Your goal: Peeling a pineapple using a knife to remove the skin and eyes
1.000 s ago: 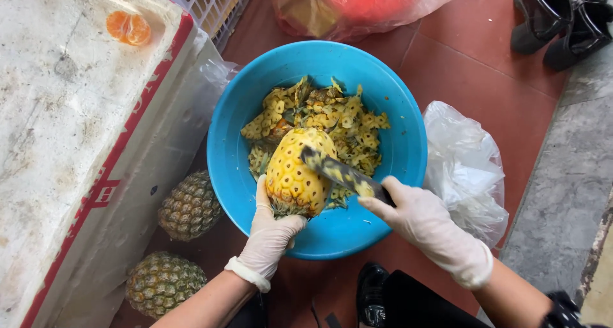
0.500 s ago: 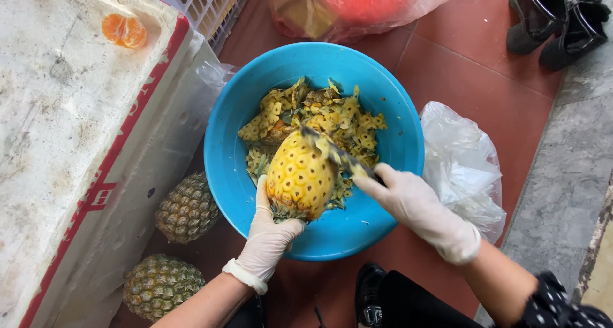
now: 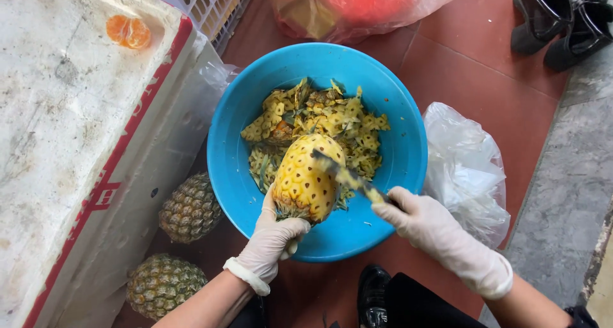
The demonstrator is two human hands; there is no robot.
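- Single view: head-worn camera, looking almost straight down from above the person's own arms.
- Range: close; blue basin (image 3: 408,155) fills frame centre, both hands enter from the bottom edge.
- Frame edges: white box (image 3: 57,143) at left, red tiled floor (image 3: 485,66) above and right.
- No second view; no overlap to report.
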